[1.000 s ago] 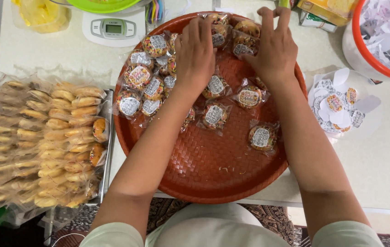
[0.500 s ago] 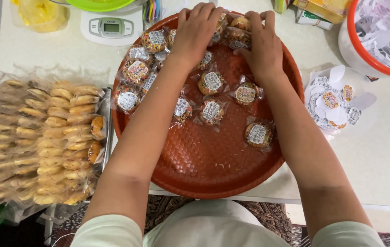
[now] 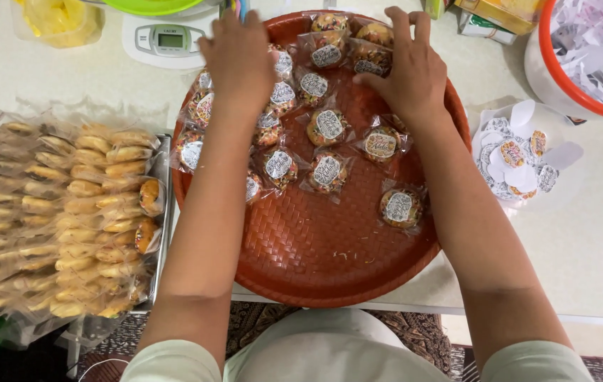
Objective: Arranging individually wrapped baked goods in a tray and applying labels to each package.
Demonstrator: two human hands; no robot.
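Resting flat on small clear-wrapped sprinkled cookies with round labels [image 3: 327, 172], the left hand [image 3: 239, 60] and right hand [image 3: 407, 71] lay spread, grasping nothing, at the upper part of the frame. The packets on the round reddish-brown woven tray [image 3: 315, 262] judged light, crumbly and slippery; best pinched at the wrapper edges.

The left hand [image 3: 239, 60] lies palm-down over the wrapped cookies [image 3: 278, 99] at the round woven tray [image 3: 330, 262]'s far-left side, so whatever its fingers grip is hidden. The right hand [image 3: 407, 71] likewise covers the packets beneath it. The top edge cuts off the green bowl [image 3: 153, 6] beyond the left hand; the orange-rimmed tub [image 3: 584, 56] right of the right hand runs out of view.
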